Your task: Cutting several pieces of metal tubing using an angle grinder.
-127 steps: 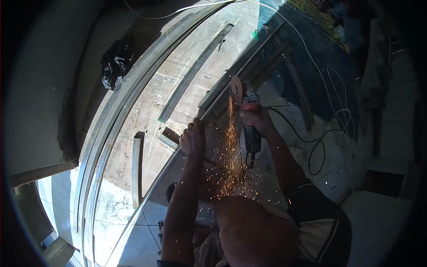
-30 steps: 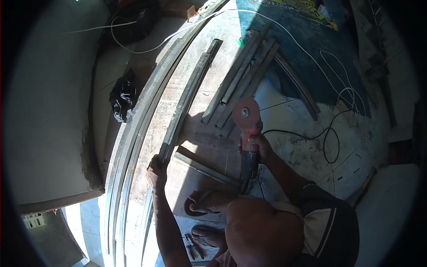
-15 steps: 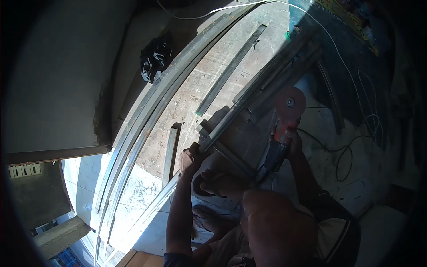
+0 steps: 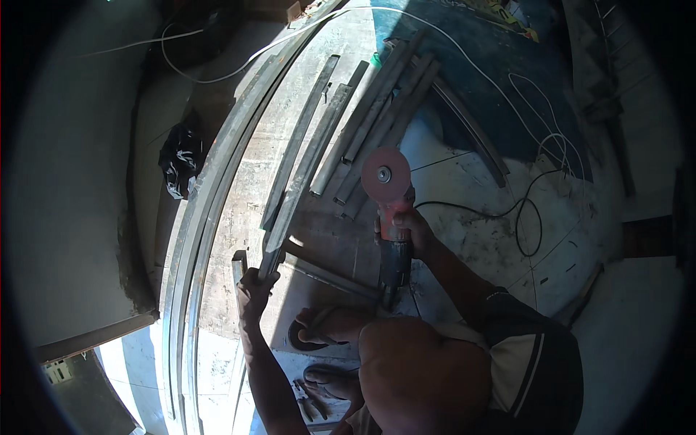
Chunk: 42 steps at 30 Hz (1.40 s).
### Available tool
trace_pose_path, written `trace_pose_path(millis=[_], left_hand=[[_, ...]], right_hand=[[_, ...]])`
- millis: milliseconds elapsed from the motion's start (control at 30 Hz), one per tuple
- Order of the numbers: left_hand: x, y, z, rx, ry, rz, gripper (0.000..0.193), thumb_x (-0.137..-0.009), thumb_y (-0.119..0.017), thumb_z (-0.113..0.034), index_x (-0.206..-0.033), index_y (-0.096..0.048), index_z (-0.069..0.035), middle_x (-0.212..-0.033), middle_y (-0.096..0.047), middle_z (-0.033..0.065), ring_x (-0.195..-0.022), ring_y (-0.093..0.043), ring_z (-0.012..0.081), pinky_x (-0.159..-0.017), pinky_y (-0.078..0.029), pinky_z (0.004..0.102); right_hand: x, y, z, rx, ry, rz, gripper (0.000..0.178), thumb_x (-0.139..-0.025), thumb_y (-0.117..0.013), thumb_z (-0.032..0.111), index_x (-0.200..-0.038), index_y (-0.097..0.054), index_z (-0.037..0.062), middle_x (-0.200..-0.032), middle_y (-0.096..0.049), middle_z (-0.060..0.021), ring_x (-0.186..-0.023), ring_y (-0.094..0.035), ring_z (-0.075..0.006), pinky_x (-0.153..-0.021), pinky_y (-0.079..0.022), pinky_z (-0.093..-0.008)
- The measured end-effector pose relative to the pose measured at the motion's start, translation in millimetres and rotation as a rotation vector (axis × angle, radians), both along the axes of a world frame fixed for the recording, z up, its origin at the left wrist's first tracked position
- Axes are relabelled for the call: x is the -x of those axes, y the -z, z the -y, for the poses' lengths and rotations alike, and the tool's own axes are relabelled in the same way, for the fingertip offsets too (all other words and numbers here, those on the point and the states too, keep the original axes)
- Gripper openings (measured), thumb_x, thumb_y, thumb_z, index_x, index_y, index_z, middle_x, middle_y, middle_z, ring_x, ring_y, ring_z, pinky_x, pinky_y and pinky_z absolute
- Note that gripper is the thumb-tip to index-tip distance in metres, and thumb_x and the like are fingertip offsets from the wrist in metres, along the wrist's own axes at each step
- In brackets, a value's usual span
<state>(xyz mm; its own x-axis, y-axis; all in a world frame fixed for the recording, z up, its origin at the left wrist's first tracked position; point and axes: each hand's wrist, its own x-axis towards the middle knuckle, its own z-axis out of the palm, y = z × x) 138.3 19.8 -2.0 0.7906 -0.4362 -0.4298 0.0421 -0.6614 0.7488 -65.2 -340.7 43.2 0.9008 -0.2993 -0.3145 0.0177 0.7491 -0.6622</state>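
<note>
My left hand (image 4: 255, 290) is closed round the near end of a long grey square metal tube (image 4: 308, 167). The tube slants away over the sunlit board, close beside another loose metal bar (image 4: 299, 141). In my right hand (image 4: 415, 230) is a red and black angle grinder (image 4: 396, 221), gripped by its body. Its reddish disc (image 4: 373, 181) points away from me and is apart from the held tube. Whether the disc spins, I cannot tell. A short metal piece (image 4: 330, 277) lies crosswise between the tube and the grinder's rear end.
Several cut metal tubes (image 4: 377, 109) are piled beyond the grinder. Long bars (image 4: 210, 188) run along the left, beside a black plastic bag (image 4: 181, 159). A dark cord (image 4: 518, 217) loops at right, and a white cable (image 4: 471, 61) crosses the far side. Pliers (image 4: 310, 404) lie near my feet.
My left hand has swung the tube leftward, away from the pile and next to the loose bar. The grinder stands straighter and further left in view. The whole view has also shifted.
</note>
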Motion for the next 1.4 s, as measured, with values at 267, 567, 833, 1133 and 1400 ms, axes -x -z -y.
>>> trace_pose_path(millis=[267,567,833,1133,1400], left_hand=[[-15,-1,-67,-0.103,0.245,-0.592,0.035,-0.089,-0.075,-0.033,-0.094,-0.071,0.001,-0.069,-0.066,0.0063,-0.062,-0.065,0.0168,-0.057,-0.05,0.0326],[77,-8,-28,-0.479,-0.037,0.504,0.024,-0.095,-0.062,-0.031,-0.102,-0.062,-0.007,-0.088,-0.068,0.0205,-0.079,-0.067,0.0422,-0.066,-0.047,0.0518],[77,20,-19,-0.647,0.011,0.745,0.022,-0.093,-0.06,-0.023,-0.104,-0.053,-0.006,-0.095,-0.057,0.0145,-0.092,-0.058,0.0366,-0.077,-0.044,0.0496],[48,-5,29,-0.346,-0.092,0.571,0.058,-0.072,-0.083,-0.053,-0.092,-0.058,-0.006,-0.078,-0.062,0.0146,-0.076,-0.062,0.0376,-0.064,-0.046,0.0489],[51,-66,79,0.065,-0.015,1.0,0.053,-0.086,-0.077,-0.039,-0.116,-0.061,0.002,-0.111,-0.063,0.018,-0.105,-0.057,0.04,-0.093,-0.044,0.0501]], right_hand=[[3,5,4,0.004,-0.002,-0.039,0.05,-0.077,-0.07,0.02,-0.119,-0.053,0.0,-0.092,-0.068,-0.016,-0.081,-0.07,-0.0307,-0.077,-0.057,-0.0426],[-2,10,0,-0.018,-0.069,-0.044,0.054,-0.076,-0.071,0.023,-0.122,-0.05,0.0029,-0.095,-0.066,-0.017,-0.083,-0.068,-0.0325,-0.077,-0.056,-0.0424],[-2,13,-4,-0.009,-0.107,-0.044,0.053,-0.077,-0.071,0.023,-0.121,-0.051,0.0029,-0.095,-0.066,-0.0174,-0.083,-0.068,-0.0327,-0.077,-0.056,-0.0433],[-5,-1,-5,-0.02,-0.098,0.023,0.052,-0.078,-0.071,0.025,-0.122,-0.05,0.0041,-0.096,-0.065,-0.0175,-0.084,-0.068,-0.032,-0.079,-0.056,-0.0438],[-5,-6,-4,-0.036,-0.049,0.038,0.053,-0.079,-0.073,0.025,-0.122,-0.051,0.0031,-0.096,-0.066,-0.0168,-0.085,-0.069,-0.0304,-0.08,-0.056,-0.0432]])
